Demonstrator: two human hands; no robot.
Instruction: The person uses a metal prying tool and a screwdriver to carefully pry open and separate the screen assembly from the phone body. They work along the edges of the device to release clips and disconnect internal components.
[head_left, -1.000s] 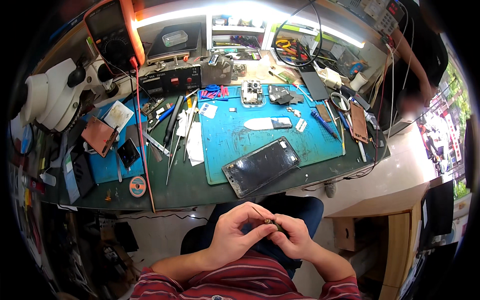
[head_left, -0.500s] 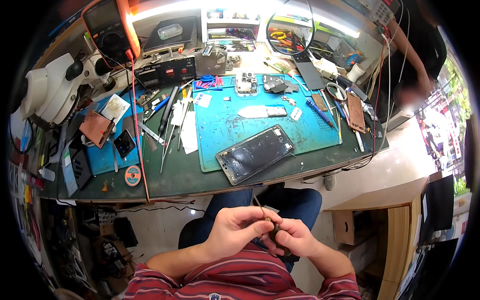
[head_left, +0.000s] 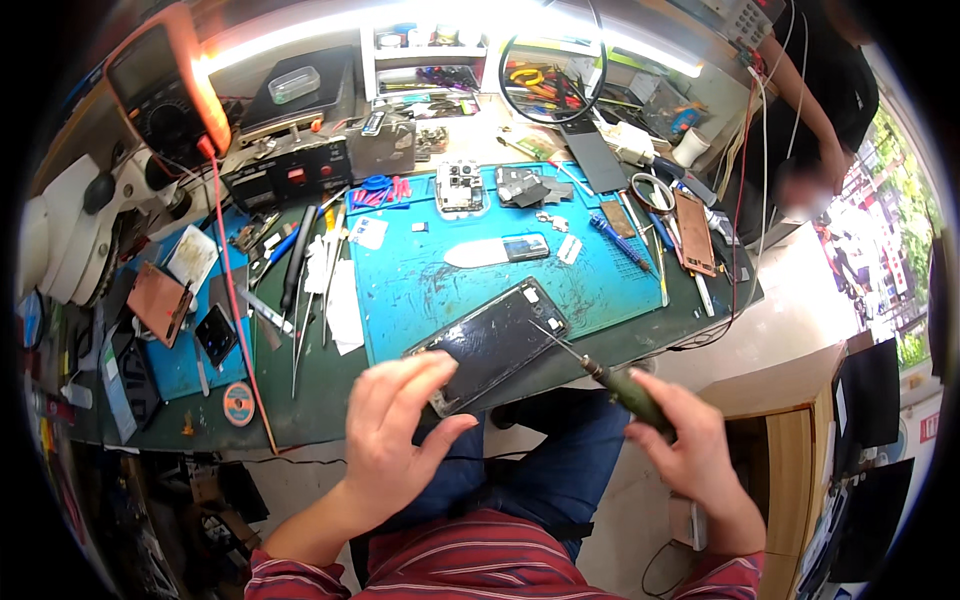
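My right hand [head_left: 692, 440] is closed around the dark green handle of a screwdriver [head_left: 638, 398], whose thin shaft points up and left toward the black phone screen assembly [head_left: 490, 350]. That assembly lies at a slant over the near edge of the blue work mat [head_left: 400, 290]. At its lower left corner my left hand [head_left: 395, 430] is open, thumb and fingers apart, holding nothing. Whether its fingertips touch the assembly I cannot tell. Farther back on the mat are a white spatula-shaped piece [head_left: 478, 252] and an opened phone body [head_left: 461, 190] in a clear tray.
To the left stand a microscope [head_left: 70, 240], an orange multimeter [head_left: 165, 90] and a solder spool [head_left: 238, 404]. A red cable [head_left: 228, 270] runs down past the bench edge. Tweezers and pens lie left of the mat; a blue pen-like tool [head_left: 618, 242] lies right. Another person [head_left: 825, 100] is at far right.
My hands have parted and risen from my lap toward the bench. The screwdriver now shows in my right hand alone, and my left hand has opened beside the phone assembly. The view has shifted.
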